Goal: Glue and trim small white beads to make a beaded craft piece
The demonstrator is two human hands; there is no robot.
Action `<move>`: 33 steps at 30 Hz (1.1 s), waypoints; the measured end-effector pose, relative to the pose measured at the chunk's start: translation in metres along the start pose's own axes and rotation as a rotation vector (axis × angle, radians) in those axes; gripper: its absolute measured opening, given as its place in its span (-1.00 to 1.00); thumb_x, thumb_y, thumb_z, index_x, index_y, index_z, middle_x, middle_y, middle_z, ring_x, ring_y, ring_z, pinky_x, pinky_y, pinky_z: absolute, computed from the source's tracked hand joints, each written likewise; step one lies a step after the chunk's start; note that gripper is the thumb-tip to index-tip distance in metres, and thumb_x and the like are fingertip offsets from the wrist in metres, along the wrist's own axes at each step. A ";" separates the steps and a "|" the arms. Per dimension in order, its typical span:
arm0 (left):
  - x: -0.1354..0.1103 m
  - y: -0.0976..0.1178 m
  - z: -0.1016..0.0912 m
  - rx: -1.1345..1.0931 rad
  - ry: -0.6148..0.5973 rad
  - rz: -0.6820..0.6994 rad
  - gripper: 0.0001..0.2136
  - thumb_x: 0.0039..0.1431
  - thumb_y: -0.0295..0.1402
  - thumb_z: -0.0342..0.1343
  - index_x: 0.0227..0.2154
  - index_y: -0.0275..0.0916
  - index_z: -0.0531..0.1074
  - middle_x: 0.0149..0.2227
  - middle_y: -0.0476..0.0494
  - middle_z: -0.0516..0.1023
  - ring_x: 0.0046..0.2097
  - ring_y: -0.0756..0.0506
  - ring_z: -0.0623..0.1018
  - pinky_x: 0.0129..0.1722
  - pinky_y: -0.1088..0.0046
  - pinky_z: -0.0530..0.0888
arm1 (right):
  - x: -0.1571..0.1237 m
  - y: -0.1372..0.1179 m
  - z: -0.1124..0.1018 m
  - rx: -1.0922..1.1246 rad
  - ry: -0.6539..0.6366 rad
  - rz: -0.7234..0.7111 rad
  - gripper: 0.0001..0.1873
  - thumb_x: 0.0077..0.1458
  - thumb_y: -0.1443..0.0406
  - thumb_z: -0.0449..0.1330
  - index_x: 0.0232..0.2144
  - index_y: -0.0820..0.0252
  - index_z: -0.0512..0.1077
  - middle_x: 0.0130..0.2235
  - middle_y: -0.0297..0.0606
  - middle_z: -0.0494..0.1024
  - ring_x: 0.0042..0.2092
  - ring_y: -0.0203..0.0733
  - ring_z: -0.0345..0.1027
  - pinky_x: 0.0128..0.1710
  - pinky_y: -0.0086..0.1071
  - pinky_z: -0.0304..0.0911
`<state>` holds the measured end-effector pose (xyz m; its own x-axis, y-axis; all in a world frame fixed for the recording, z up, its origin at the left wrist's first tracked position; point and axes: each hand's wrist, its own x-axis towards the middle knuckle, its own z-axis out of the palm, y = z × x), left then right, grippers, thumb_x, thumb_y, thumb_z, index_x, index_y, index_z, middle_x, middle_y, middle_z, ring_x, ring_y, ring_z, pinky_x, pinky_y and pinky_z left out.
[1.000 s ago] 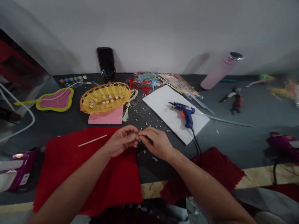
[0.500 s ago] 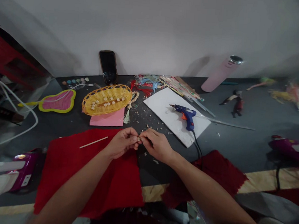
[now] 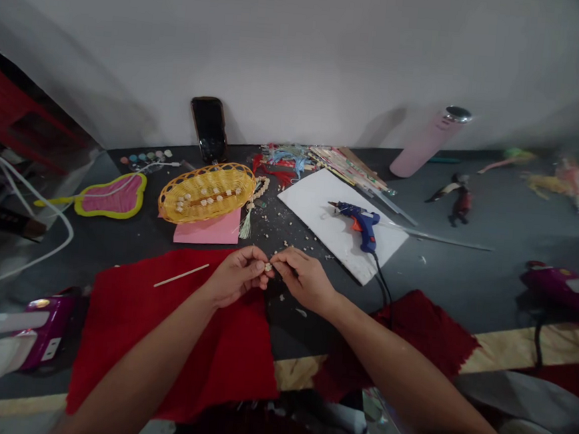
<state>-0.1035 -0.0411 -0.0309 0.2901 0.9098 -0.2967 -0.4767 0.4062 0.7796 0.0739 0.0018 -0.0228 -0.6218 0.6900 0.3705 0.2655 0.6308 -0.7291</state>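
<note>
Between the thumb and fingers of my left hand [image 3: 239,276] is a small pale bead cluster [image 3: 268,267], shaped like a little flower. The fingers of my right hand [image 3: 305,278] are pinched together at its right side; whether they grip the cluster or a tiny piece beside it is too small to tell. Both hands hover over the edge of a red cloth [image 3: 174,342], where a thin pale stick [image 3: 181,275] lies. Loose small beads [image 3: 292,237] are scattered on the dark table beyond my hands. Similar pale clusters [image 3: 212,199] sit in a yellow wicker basket [image 3: 171,197].
A blue glue gun [image 3: 364,223] rests on a white board [image 3: 315,199], its cord running toward me. Behind are a phone [image 3: 210,130], wrapped sticks [image 3: 348,168] and a pink bottle [image 3: 428,144]. Purple devices [image 3: 50,332] lie at left and right. A pink-yellow shape [image 3: 113,195] is beside the basket.
The fingertips of my right hand have drawn slightly up from the bead cluster, which shows more plainly in my left hand. Everything else stays in place.
</note>
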 end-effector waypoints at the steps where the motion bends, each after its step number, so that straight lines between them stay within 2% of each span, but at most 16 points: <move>1: 0.000 0.000 0.000 0.000 0.004 0.001 -0.83 0.02 -0.36 0.19 -0.37 -0.30 0.33 -0.44 -0.06 0.52 -0.49 0.08 0.48 -0.44 0.56 0.44 | 0.000 0.000 -0.001 0.003 0.009 0.000 -0.81 0.22 0.32 -0.05 -0.33 0.17 0.35 -0.40 -0.26 0.43 -0.31 -0.27 0.31 -0.28 -0.41 0.23; 6: 0.001 0.001 0.001 -0.006 0.023 0.046 -0.82 -0.03 -0.38 0.23 -0.38 -0.31 0.38 -0.48 -0.03 0.49 -0.50 0.07 0.47 -0.45 0.57 0.42 | -0.001 -0.002 -0.003 0.044 0.057 0.015 -0.85 0.16 0.23 0.07 -0.32 0.18 0.36 -0.41 -0.28 0.44 -0.38 -0.30 0.30 -0.35 -0.44 0.23; 11: 0.000 0.001 0.003 0.025 0.024 0.061 -0.80 -0.11 -0.44 0.28 -0.41 -0.31 0.38 -0.48 0.02 0.45 -0.51 0.10 0.43 -0.48 0.59 0.39 | -0.001 -0.002 -0.002 0.116 0.007 -0.029 -0.79 0.08 0.20 0.17 -0.23 0.17 0.38 -0.40 -0.29 0.43 -0.36 -0.30 0.31 -0.35 -0.44 0.25; 17: 0.000 0.001 0.003 0.008 0.028 0.045 -0.71 -0.13 -0.41 0.29 -0.31 -0.29 0.39 -0.44 0.01 0.45 -0.48 0.09 0.43 -0.48 0.61 0.37 | 0.000 -0.002 -0.001 0.153 -0.016 -0.064 -0.85 0.11 0.32 0.13 -0.21 0.15 0.40 -0.35 -0.26 0.45 -0.30 -0.28 0.33 -0.28 -0.41 0.28; 22: 0.001 0.000 0.001 -0.001 0.002 0.001 -0.82 -0.05 -0.37 0.24 -0.38 -0.34 0.43 -0.50 -0.04 0.46 -0.48 0.07 0.44 -0.42 0.57 0.37 | -0.001 -0.002 0.000 0.167 0.049 -0.063 -0.87 0.12 0.33 0.12 -0.24 0.16 0.38 -0.35 -0.26 0.43 -0.31 -0.28 0.32 -0.30 -0.40 0.29; 27: 0.000 -0.001 0.002 0.019 0.004 0.000 -0.83 -0.06 -0.36 0.25 -0.41 -0.34 0.45 -0.48 -0.05 0.48 -0.46 0.07 0.45 -0.39 0.56 0.37 | -0.001 -0.002 -0.001 0.138 0.025 -0.056 -0.88 0.10 0.33 0.12 -0.26 0.17 0.37 -0.38 -0.28 0.41 -0.34 -0.29 0.30 -0.32 -0.41 0.28; 33: 0.000 0.001 0.004 0.042 0.009 -0.003 -0.83 -0.06 -0.35 0.25 -0.43 -0.35 0.46 -0.51 -0.04 0.47 -0.47 0.07 0.43 -0.42 0.57 0.35 | -0.002 -0.001 0.000 0.137 0.029 -0.083 -0.81 0.12 0.35 0.09 -0.17 0.13 0.38 -0.33 -0.25 0.46 -0.28 -0.28 0.33 -0.28 -0.39 0.30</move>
<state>-0.1012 -0.0411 -0.0278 0.2838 0.9095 -0.3036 -0.4403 0.4049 0.8014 0.0744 0.0001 -0.0232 -0.6151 0.6490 0.4476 0.1101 0.6329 -0.7664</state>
